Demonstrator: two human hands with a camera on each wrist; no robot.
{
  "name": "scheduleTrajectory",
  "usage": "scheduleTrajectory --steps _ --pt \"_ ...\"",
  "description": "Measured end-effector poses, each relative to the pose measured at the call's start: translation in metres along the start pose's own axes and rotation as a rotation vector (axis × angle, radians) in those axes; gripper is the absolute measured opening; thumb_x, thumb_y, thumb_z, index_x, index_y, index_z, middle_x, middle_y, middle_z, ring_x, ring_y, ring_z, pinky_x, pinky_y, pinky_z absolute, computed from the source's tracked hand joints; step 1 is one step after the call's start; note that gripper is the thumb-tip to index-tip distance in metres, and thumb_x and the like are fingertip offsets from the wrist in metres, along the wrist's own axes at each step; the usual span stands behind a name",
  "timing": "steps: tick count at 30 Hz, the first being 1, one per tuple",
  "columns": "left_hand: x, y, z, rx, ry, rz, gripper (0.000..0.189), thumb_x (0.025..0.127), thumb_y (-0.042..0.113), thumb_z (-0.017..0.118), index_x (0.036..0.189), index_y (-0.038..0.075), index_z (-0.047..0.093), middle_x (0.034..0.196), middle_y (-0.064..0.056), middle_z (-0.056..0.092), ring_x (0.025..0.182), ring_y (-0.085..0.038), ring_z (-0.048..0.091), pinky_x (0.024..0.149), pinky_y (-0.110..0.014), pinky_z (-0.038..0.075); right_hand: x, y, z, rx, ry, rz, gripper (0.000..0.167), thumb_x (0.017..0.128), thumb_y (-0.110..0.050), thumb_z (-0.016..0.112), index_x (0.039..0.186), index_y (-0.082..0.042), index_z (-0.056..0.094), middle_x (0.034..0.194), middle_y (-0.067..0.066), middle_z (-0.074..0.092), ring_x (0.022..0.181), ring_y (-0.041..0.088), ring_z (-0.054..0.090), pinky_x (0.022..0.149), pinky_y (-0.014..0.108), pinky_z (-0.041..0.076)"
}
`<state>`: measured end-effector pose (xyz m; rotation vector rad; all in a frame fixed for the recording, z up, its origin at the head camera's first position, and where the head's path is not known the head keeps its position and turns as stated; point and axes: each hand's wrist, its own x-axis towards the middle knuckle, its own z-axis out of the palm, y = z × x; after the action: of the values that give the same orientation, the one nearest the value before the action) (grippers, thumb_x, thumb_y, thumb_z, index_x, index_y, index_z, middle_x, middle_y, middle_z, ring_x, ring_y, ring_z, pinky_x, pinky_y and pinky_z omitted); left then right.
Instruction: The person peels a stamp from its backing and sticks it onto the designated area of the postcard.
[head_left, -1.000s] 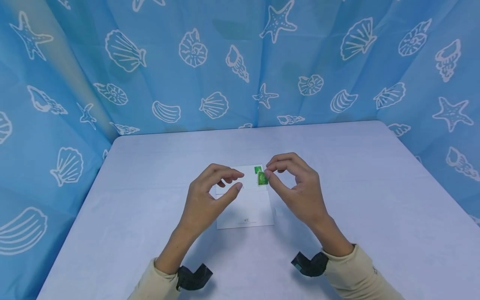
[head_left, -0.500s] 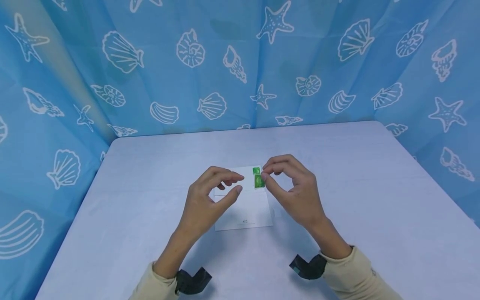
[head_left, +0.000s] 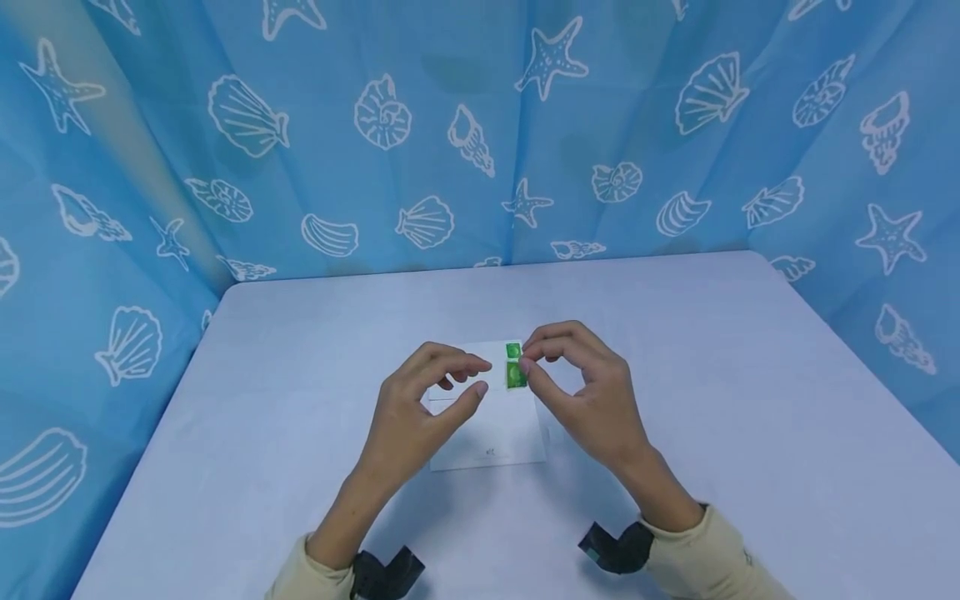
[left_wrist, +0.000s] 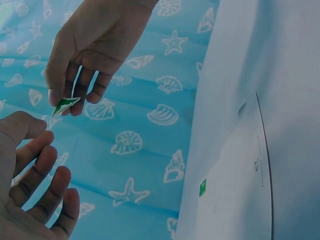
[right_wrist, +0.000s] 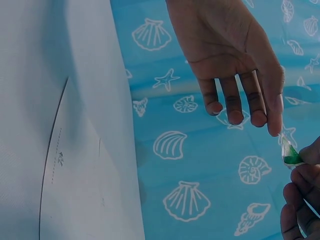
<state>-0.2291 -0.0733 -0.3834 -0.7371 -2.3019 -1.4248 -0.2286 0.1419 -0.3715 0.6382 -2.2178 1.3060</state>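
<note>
My right hand (head_left: 588,392) pinches a small green stamp (head_left: 516,375) by its right edge between thumb and fingertips, held in the air over a white envelope. In the left wrist view the stamp (left_wrist: 65,106) looks slightly bent, with a pale border. My left hand (head_left: 420,400) hovers over the envelope's left side, thumb and fingers loosely curved with a gap between them, holding nothing. Flat on the table lies the envelope (head_left: 487,433), with small print near its lower edge and a smaller green stamp-like square (head_left: 513,350) at its upper right corner. Both hands hide parts of its sides.
A white cloth covers the table (head_left: 300,467). Behind it and at both sides hangs a blue curtain (head_left: 420,167) with white shell and starfish drawings. Dark wrist-worn devices sit at both sleeves, such as the black one (head_left: 618,547) on the right.
The right hand has brought the stamp slightly left, so it appears just below the green square on the envelope. The left hand has barely moved. The head view has tilted up a little.
</note>
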Motion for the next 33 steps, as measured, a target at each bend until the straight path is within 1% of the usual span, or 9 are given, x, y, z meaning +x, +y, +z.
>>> scheduleTrajectory --steps 5,11,18,23,30,33 --pt "-0.002 -0.001 0.000 -0.009 -0.003 0.011 0.023 0.090 0.018 0.077 0.112 0.019 0.074 0.108 0.013 0.064 0.095 -0.007 0.058 0.081 -0.031 0.053 -0.001 0.000 0.002 -0.008 0.000 -0.007 0.013 0.088 -0.003 0.075 0.095 -0.014 0.073 0.108 -0.007 0.064 0.105 0.012 0.060 0.093 0.027 0.050" --pt "-0.003 0.000 0.001 -0.020 -0.013 0.004 0.022 0.090 0.019 0.077 0.112 0.019 0.074 0.108 0.013 0.064 0.095 -0.008 0.059 0.082 -0.031 0.053 -0.002 0.000 0.003 0.000 -0.001 -0.021 0.015 0.087 -0.001 0.076 0.095 -0.014 0.073 0.109 -0.006 0.064 0.105 0.013 0.060 0.093 0.025 0.050" --pt "-0.001 0.001 0.001 -0.029 -0.015 0.017 0.021 0.091 0.019 0.076 0.112 0.019 0.074 0.108 0.012 0.064 0.095 -0.008 0.059 0.082 -0.031 0.053 -0.001 0.000 0.004 0.013 -0.003 -0.034 0.017 0.086 0.000 0.076 0.095 -0.014 0.073 0.108 -0.005 0.064 0.102 0.014 0.060 0.089 0.023 0.050" --pt "-0.003 -0.001 0.000 -0.025 -0.011 0.023 0.022 0.091 0.019 0.075 0.113 0.020 0.074 0.108 0.012 0.063 0.095 -0.008 0.059 0.081 -0.031 0.053 -0.001 -0.001 0.008 0.018 -0.009 -0.044 0.017 0.086 0.001 0.077 0.095 -0.013 0.073 0.108 -0.004 0.064 0.101 0.015 0.060 0.088 0.023 0.050" --pt "-0.003 -0.003 0.002 -0.031 -0.039 0.016 0.020 0.093 0.021 0.074 0.113 0.020 0.073 0.108 0.013 0.062 0.094 -0.007 0.058 0.082 -0.029 0.053 -0.003 0.000 0.009 0.001 0.008 -0.062 0.020 0.083 0.004 0.077 0.094 -0.011 0.073 0.108 -0.002 0.065 0.101 0.016 0.061 0.089 0.019 0.049" --pt "-0.004 -0.004 0.001 -0.027 -0.038 0.019 0.020 0.093 0.021 0.073 0.114 0.019 0.073 0.109 0.013 0.061 0.094 -0.007 0.058 0.082 -0.029 0.052 -0.003 0.000 0.011 0.009 0.005 -0.075 0.021 0.082 0.005 0.077 0.094 -0.011 0.073 0.108 -0.001 0.065 0.100 0.017 0.061 0.089 0.019 0.049"
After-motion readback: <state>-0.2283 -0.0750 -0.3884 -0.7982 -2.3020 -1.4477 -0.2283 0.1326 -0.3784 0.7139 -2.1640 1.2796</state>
